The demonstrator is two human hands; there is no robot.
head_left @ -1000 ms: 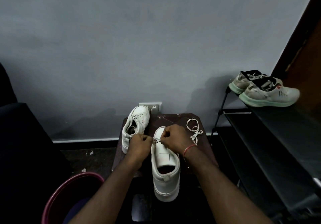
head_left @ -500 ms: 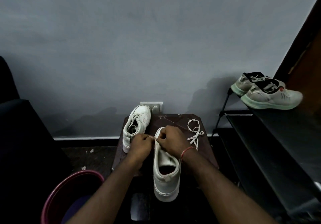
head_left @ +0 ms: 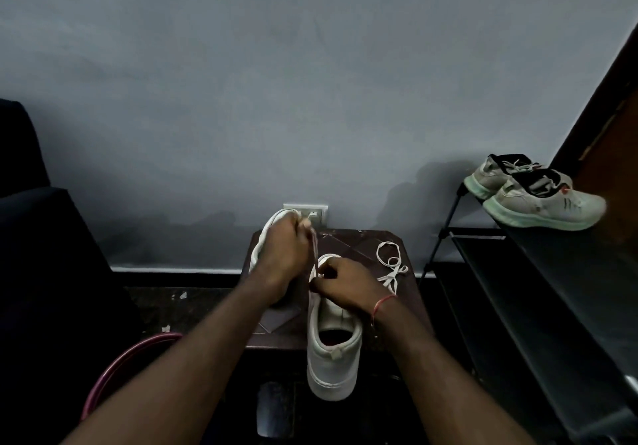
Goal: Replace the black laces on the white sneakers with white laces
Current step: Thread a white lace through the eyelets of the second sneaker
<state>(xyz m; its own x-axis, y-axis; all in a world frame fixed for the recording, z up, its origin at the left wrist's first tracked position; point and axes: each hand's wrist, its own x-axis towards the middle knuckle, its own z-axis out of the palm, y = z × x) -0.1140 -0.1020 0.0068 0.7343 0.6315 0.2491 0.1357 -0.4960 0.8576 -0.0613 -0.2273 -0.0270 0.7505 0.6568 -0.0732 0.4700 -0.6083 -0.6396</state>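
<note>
- Head view, hands: the left hand (head_left: pixel 279 254) is raised just beyond the right one. Its fingers are curled and pinch a white lace (head_left: pixel 313 247), which runs straight down to the right hand (head_left: pixel 341 285). That hand's fingers curl over the front eyelet edge of the near sneaker (head_left: pixel 333 358) and grip it; whether they also pinch the lace is hidden.
- Head view, things: the near sneaker lies under the right hand on the dark surface (head_left: pixel 345 241), heel toward the person. The far sneaker (head_left: pixel 272 223) sits behind the left hand, mostly covered. A spare lace (head_left: pixel 390 265) lies loose just right of the right hand.
- Step, as I judge it: lacing the near sneaker in white — drawing slack through a low eyelet. No black lace shows on it.
- Next move likely calls for a steadied shoe and the lace tip guided into the following eyelet.
</note>
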